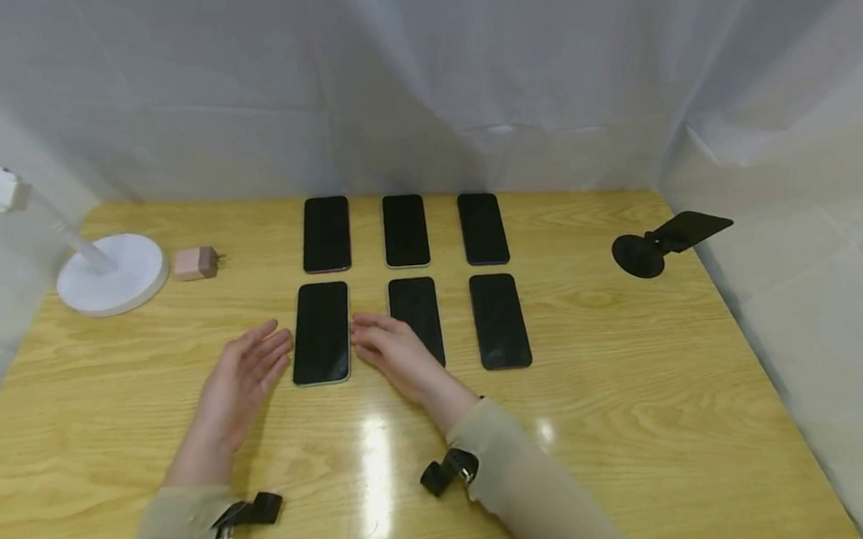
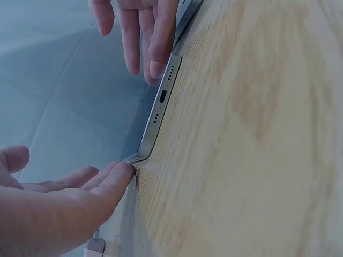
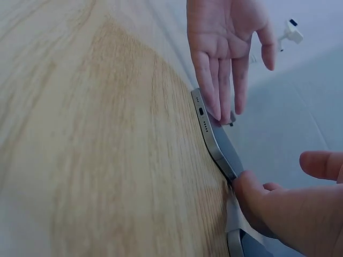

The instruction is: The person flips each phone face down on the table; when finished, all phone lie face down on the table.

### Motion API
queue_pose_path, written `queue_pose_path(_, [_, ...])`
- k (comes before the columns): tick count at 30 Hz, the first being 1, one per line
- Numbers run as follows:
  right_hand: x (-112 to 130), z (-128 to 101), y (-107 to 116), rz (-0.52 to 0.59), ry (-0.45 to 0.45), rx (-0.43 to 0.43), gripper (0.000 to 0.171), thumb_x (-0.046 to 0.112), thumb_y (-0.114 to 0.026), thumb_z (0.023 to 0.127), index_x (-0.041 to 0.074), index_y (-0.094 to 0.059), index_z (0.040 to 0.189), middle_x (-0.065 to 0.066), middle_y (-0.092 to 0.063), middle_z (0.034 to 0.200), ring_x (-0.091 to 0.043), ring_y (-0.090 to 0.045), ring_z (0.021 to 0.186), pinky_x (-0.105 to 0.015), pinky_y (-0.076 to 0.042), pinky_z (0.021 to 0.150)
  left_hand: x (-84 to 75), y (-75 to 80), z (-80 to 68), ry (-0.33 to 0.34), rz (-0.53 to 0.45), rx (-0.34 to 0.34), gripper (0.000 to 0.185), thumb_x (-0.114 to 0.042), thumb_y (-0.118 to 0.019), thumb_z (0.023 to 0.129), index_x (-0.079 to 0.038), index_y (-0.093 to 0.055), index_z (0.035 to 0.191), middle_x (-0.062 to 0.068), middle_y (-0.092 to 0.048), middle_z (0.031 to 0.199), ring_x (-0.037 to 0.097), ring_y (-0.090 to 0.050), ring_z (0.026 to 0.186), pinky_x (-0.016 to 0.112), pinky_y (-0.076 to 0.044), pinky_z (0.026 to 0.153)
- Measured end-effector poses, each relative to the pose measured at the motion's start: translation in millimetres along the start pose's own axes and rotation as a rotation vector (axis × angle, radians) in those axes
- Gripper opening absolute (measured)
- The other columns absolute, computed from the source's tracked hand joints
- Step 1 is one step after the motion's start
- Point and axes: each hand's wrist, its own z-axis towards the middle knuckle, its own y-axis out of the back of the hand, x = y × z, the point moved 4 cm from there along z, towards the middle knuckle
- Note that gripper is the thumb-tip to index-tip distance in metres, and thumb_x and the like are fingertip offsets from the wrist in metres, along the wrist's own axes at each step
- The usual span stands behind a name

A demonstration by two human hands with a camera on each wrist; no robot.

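A black-screened smartphone [image 1: 322, 334] with a pale frame lies flat at the front left of two rows of phones. On its left side is my left hand [image 1: 238, 385], fingers extended and fingertips right at the long edge. My right hand [image 1: 400, 357] flanks the opposite edge, its fingers fairly straight and overlapping the middle front phone [image 1: 417, 308] in the head view. Both wrist views show the bottom end of the phone [image 2: 161, 104], with its charging port and speaker holes, lying between the two hands. Neither hand grips it.
Behind is a row of three phones, including the back middle phone [image 1: 405, 231]; the front right phone [image 1: 500, 321] lies beyond my right hand. A white lamp [image 1: 124, 278] and pink charger plug [image 1: 194, 263] stand left, a black phone stand [image 1: 638, 257] right. White sheeting surrounds the wooden table [image 1: 638, 422].
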Motion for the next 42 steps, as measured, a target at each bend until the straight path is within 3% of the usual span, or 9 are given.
queue_pose_path(7, [-2.6,0.3,-2.0,-0.006,-0.005,-0.013,0.045,-0.002,-0.045,0.096,-0.014,-0.036,0.138,-0.026,-0.037,0.143,-0.034,-0.038,0.131,-0.039,-0.035,0.11,-0.4,-1.9,0.3,0.02,-0.013,0.002,0.066,-0.039,-0.029,0.104,0.004,-0.009,0.15,0.026,-0.019,0.15,0.027,-0.028,0.136,0.024,-0.029,0.112])
queue_pose_path(14, [-2.6,-3.2,-2.5,-0.044,0.039,-0.023,0.044,0.001,-0.049,0.095,-0.013,-0.041,0.135,-0.022,-0.045,0.138,-0.026,-0.046,0.125,-0.03,-0.042,0.104,-4.3,-7.5,1.1,0.067,0.04,0.01,0.069,-0.041,-0.029,0.104,0.005,-0.004,0.15,0.028,-0.01,0.154,0.036,-0.014,0.142,0.03,-0.021,0.116])
queue_pose_path(25, [-9.4,3.0,-3.2,-0.11,0.069,-0.114,0.045,-0.008,-0.049,0.09,-0.013,-0.043,0.134,-0.024,-0.051,0.131,-0.03,-0.052,0.12,-0.031,-0.045,0.1,-4.6,-11.2,1.2,0.072,0.121,0.007,0.067,-0.038,-0.027,0.105,0.01,-0.007,0.148,0.028,-0.012,0.153,0.036,-0.013,0.141,0.033,-0.018,0.117])
queue_pose_path(32, [-9.8,3.9,-3.2,-0.062,0.098,-0.15,0.042,-0.012,-0.053,0.088,-0.013,-0.047,0.129,-0.023,-0.056,0.124,-0.027,-0.057,0.111,-0.027,-0.05,0.093,-3.6,-13.4,0.2,0.088,0.128,0.0,0.067,-0.037,-0.027,0.105,0.01,-0.007,0.148,0.026,-0.01,0.154,0.034,-0.012,0.142,0.034,-0.018,0.117])
queue_pose_path(42, [-11.4,6.9,-12.5,0.006,0.145,-0.131,0.049,-0.022,-0.058,0.08,-0.009,-0.052,0.127,-0.015,-0.059,0.115,-0.016,-0.059,0.097,-0.026,-0.054,0.085,-2.7,-15.7,-1.0,0.083,0.158,0.006,0.062,-0.033,-0.024,0.106,0.013,-0.01,0.146,0.028,-0.014,0.153,0.036,-0.015,0.141,0.035,-0.019,0.117])
